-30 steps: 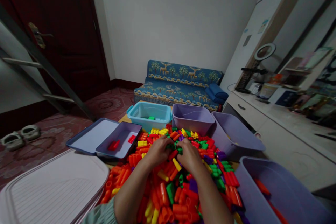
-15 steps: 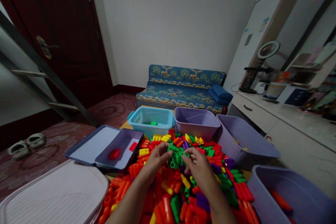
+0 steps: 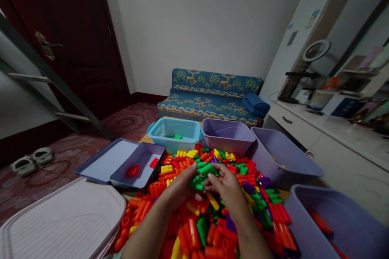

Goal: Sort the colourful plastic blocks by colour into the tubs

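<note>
Both hands are over a heap of colourful plastic toy building blocks [image 3: 209,220], many of them shaped like joined tubes with rounded ends. Between them is a cluster of green blocks [image 3: 203,173]. My left hand [image 3: 180,185] grips the cluster from the left, thumb along its near side. On the right, the fingers of my right hand [image 3: 225,183] are curled in and pinch the cluster's edge. The fingers partly hide how the green blocks join. Red, orange, yellow and purple blocks lie loose beneath and around both hands.
Behind the heap stand a light blue bin [image 3: 174,143] with green pieces and a purple bin [image 3: 227,145]. Two more purple bins [image 3: 273,174] line the right side. An open shallow box [image 3: 117,162] holding red pieces and a pale pink lid [image 3: 63,218] lie left.
The green cluster has turned and tilted between my hands. My left fingers have shifted lower around it, and my right hand has moved slightly left. The view has tipped down slightly.
</note>
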Motion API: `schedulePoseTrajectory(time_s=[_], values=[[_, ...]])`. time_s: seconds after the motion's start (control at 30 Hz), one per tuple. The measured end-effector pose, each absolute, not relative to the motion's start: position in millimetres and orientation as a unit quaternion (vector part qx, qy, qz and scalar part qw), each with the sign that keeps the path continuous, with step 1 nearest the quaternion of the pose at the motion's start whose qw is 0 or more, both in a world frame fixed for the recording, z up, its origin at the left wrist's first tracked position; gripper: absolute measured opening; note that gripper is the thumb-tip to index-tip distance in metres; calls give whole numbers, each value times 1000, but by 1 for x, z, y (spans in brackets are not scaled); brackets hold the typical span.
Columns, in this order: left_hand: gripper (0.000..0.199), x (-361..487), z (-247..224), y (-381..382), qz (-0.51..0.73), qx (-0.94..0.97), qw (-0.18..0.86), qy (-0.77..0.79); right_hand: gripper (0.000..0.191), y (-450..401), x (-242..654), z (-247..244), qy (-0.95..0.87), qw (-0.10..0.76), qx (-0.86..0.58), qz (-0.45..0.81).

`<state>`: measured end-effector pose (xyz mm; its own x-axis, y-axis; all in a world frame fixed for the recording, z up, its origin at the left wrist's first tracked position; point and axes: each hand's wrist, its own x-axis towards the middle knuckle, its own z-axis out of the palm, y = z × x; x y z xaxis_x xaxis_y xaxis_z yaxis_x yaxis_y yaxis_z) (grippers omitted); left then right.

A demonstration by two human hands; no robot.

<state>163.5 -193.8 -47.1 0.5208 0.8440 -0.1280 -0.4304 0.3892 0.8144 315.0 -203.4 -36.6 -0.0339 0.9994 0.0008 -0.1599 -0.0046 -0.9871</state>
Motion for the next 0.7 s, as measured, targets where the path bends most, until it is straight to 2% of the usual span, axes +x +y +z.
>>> schedulePoseTrajectory(time_s=[0.1,0.27,0.43,0.63,0.7], values=[[50,162,-49,-193,411,388,778,274,48,-205,317,-35,-487,517,-455,537],[33,161,-50,-191,461,362,735,341,39,-206,323,-32,-530,512,-490,466],[29,159,-49,-191,474,352,730,346,36,-205,324,-33,-542,513,-495,446],[46,157,-43,-193,462,359,738,336,40,-207,322,-35,-542,492,-478,485],[46,156,-42,-193,466,358,736,336,41,-206,323,-36,-536,493,-472,496]])
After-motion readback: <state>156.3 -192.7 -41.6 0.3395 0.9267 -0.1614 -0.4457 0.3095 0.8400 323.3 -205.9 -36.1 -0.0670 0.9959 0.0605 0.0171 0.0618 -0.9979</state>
